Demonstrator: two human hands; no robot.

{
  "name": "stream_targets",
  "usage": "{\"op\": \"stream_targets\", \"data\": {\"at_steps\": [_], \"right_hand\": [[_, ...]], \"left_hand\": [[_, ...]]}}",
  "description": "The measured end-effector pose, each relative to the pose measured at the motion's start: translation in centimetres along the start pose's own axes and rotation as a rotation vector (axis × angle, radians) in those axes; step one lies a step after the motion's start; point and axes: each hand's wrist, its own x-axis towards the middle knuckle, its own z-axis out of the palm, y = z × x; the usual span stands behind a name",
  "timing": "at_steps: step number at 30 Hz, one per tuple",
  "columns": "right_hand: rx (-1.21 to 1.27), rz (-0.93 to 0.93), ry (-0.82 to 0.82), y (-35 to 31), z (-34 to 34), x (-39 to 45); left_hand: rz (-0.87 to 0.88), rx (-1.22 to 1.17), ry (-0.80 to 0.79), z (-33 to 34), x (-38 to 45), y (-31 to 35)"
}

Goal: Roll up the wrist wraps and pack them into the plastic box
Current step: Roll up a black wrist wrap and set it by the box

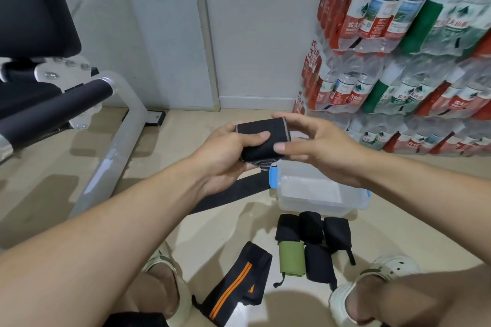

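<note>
Both hands [231, 146] roll black wrap [261, 138] (writing unreadable).

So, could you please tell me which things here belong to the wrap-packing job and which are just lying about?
Belongs to the job:
- black wrist wrap, held by left hand and right hand
- plastic box
- rolled wraps on the floor
- orange-striped wrap

Just lying about:
- weight bench
- packs of bottled water

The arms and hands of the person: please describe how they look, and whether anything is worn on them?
The left hand and the right hand are bare: no gloves, rings, watch or bands are visible. Both forearms are uncovered as far as the picture's edge, with no sleeve in view.
</note>
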Motion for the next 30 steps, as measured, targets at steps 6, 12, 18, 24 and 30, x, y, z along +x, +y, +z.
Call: {"op": "stream_targets", "data": {"at_steps": [6,12,18,24,30], "right_hand": [[0.145,0.147,-0.04,0.4,-0.1,0.0],[-0.088,0.044,0.003,1.0,0.1,0.0],[-0.075,0.159,-0.062,1.7,0.5,-0.1],[0.018,0.16,-0.047,1.2,-0.7,0.1],[0.047,0.228,-0.064,0.5,-1.4,-1.2]], "left_hand": [[0.119,0.126,0.029,0.2,0.0,-0.5],[0.043,0.158,-0.02,0.2,0.1,-1.1],[0.012,0.203,0.022,0.3,-0.3,-2.4],[0.036,0.222,-0.071,0.6,-1.1,-2.9],[0.057,0.168,-0.022,1.4,-1.2,-3.6]]}}
